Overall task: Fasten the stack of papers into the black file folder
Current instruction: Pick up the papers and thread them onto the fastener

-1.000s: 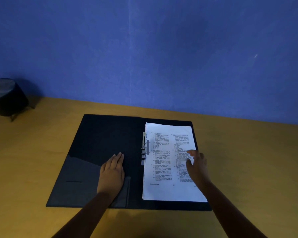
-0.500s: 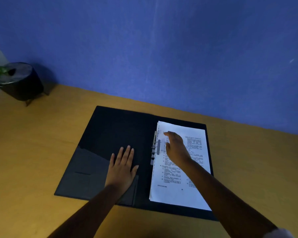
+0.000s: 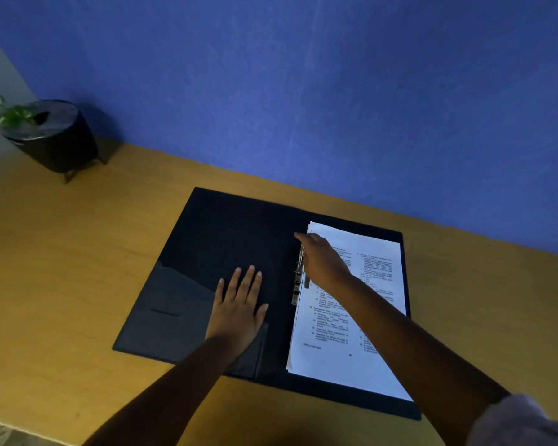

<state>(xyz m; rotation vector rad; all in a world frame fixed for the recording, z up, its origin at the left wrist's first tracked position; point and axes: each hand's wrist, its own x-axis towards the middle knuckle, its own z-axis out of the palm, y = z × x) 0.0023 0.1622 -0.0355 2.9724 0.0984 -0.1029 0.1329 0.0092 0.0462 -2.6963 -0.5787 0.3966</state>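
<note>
The black file folder lies open on the wooden table. A stack of printed white papers rests on its right half, against the metal fastener clip at the spine. My left hand presses flat, fingers spread, on the left inner cover near its pocket. My right hand reaches across the papers' upper left part, its fingers over the top of the clip and the index finger pointing past the paper edge. Whether it grips the clip is hidden.
A black round plant pot with green leaves stands at the table's far left corner. A blue wall runs along the table's back edge. The near table edge shows at the bottom left.
My right hand moved from the papers' right side leftward and up to the clip at the spine. The view shifted, showing more of the plant pot. My left hand stayed put.
</note>
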